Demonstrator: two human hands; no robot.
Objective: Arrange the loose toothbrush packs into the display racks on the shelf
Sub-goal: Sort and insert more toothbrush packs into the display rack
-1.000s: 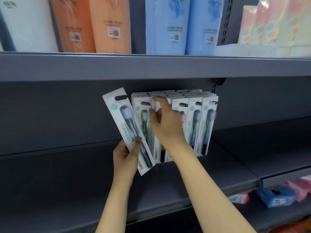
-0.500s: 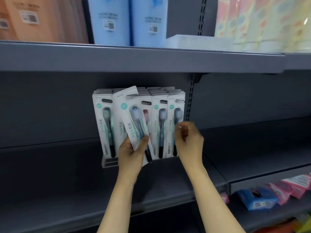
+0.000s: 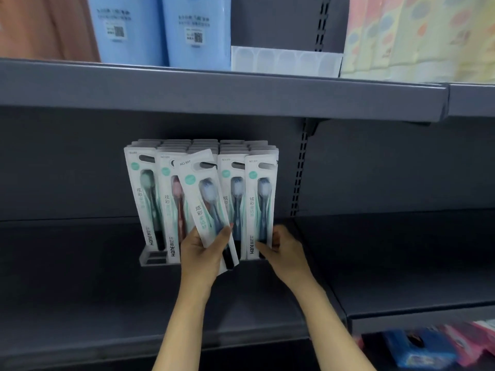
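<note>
A clear display rack stands on the dark grey shelf, filled with several rows of white toothbrush packs standing upright. My left hand grips the lower end of a loose toothbrush pack that tilts left in front of the rack's middle rows. My right hand is at the rack's right end, with its fingers curled round the bottom of the rightmost pack.
Above the rack runs a grey upper shelf with blue packages, a clear tray and pastel packs. Blue and pink packets lie on the lower shelf at the bottom right. A slotted upright is right of the rack.
My right hand dropped from the packs' tops to the rack's lower right corner. My left hand carried the loose pack from left of the rack to in front of its middle rows.
</note>
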